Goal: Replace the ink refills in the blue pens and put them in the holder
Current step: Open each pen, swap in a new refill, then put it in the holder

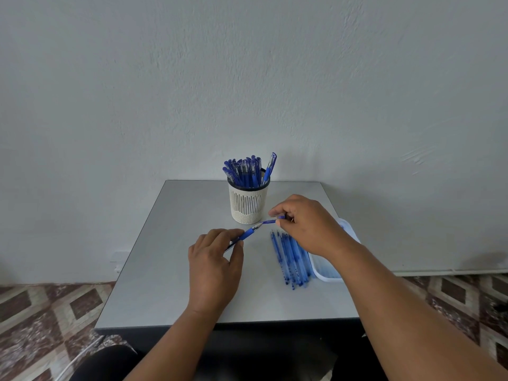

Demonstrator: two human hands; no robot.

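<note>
Left hand (213, 259) nearest, fingers and thumb curled round the blue pen (243, 236), barrel angled up and away towards the far right. Just beyond the metal tip, right hand (305, 225) pinching a blue refill (270, 221) between thumb and fingertips, right at the pen's mouth. Hard to tell whether going in or coming out. Best kept dead in line with the barrel, no bending, left grip firm near the rubber section. Below the right wrist, loose refills (288, 259) fanned on the table (165, 270), clear tray (324, 270) touching their right side. Farther off, behind the pinch, slotted holder (247, 202) packed with capped pens.
</note>
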